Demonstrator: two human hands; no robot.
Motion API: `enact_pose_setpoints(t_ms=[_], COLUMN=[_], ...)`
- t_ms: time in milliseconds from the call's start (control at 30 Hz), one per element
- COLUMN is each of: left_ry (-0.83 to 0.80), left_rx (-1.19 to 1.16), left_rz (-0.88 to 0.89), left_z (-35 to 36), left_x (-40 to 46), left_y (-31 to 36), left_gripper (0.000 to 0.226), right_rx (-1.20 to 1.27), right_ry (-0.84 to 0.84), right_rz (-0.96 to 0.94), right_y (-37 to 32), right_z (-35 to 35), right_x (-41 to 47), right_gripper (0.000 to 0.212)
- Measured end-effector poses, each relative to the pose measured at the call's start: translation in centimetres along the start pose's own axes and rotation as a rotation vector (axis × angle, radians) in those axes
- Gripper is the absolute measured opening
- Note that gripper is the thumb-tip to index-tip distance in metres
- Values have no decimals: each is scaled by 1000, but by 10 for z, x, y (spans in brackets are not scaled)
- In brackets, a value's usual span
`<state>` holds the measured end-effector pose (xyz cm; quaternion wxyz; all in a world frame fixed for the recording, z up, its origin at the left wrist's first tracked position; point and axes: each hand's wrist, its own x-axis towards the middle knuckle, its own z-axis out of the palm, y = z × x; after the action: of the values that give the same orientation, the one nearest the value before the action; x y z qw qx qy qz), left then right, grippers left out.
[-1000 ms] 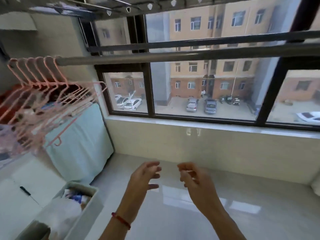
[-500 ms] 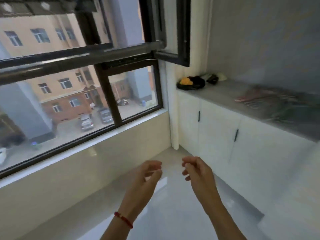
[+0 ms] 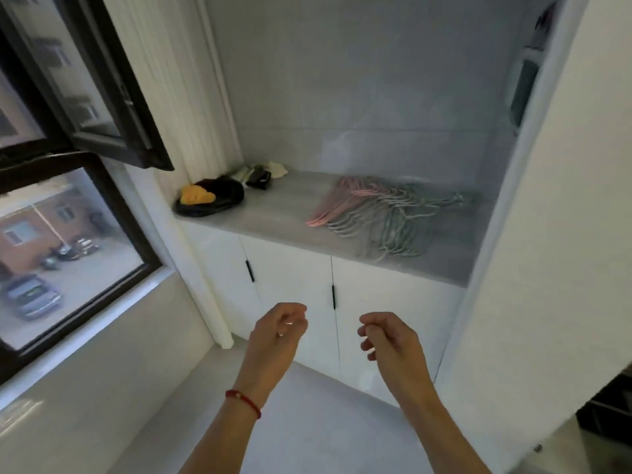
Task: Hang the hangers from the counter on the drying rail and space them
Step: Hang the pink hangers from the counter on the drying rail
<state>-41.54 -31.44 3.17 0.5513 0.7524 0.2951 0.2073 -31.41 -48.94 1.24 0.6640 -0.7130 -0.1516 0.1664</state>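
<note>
A heap of pink and pale green hangers (image 3: 383, 213) lies on the grey counter (image 3: 280, 213) in a recessed alcove ahead of me. Both hands hover in front of the white cabinet doors, well below and short of the heap. My left hand (image 3: 277, 333), with a red cord at the wrist, has loosely curled fingers and holds nothing. My right hand (image 3: 390, 340) is likewise empty with its fingers bent. The drying rail is out of view.
A black and yellow bundle (image 3: 208, 200) and small cloths (image 3: 263, 174) lie at the counter's left end. White cabinet doors (image 3: 294, 285) stand below. An inward-opened black window sash (image 3: 113, 107) juts out at upper left. A white wall (image 3: 547, 268) flanks the right.
My view has swung right, from the rail with pink hangers and the window to the counter alcove. Both hands stay empty in front of me.
</note>
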Motion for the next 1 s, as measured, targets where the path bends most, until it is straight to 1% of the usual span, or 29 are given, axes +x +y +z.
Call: enact_pose_setpoints(t_ms=[100, 167, 300, 400, 500, 600, 667, 767, 833, 933, 1000], left_ry=[-37, -42, -59, -38, -3, 34, 50, 81, 84, 59, 30], left_rx=[24, 43, 129, 178, 217, 244, 255, 218, 199, 201, 217], left_rz=[0, 2, -6, 1, -31, -58, -84, -107, -116, -123, -120], left_z=[11, 19, 33, 40, 46, 47, 45, 34, 27, 17, 10], left_x=[79, 130, 210, 270, 318, 351, 366, 392, 407, 430, 444], left_y=[-1, 0, 3, 4, -2, -3, -2, -2, -6, -14, -18], left_gripper=[18, 19, 21, 23, 21, 18, 18, 20, 22, 23, 22], right_rx=[-64, -81, -98, -115, -162, -344, -485, -765, -891, -1055, -1105], right_ry=[-17, 4, -8, -24, -43, -52, -63, -17, 9, -20, -6], right_rz=[-6, 7, 39, 30, 3, -15, -21, -1, 0, -22, 8], right_y=[-2, -2, 9, 13, 13, 8, 6, -1, -3, 5, 10], right_z=[13, 17, 28, 41, 61, 83, 99, 125, 138, 150, 155], right_x=[60, 100, 168, 235, 307, 376, 427, 497, 526, 550, 558], right_gripper=[22, 22, 22, 21, 15, 7, 17, 40, 46, 42, 38])
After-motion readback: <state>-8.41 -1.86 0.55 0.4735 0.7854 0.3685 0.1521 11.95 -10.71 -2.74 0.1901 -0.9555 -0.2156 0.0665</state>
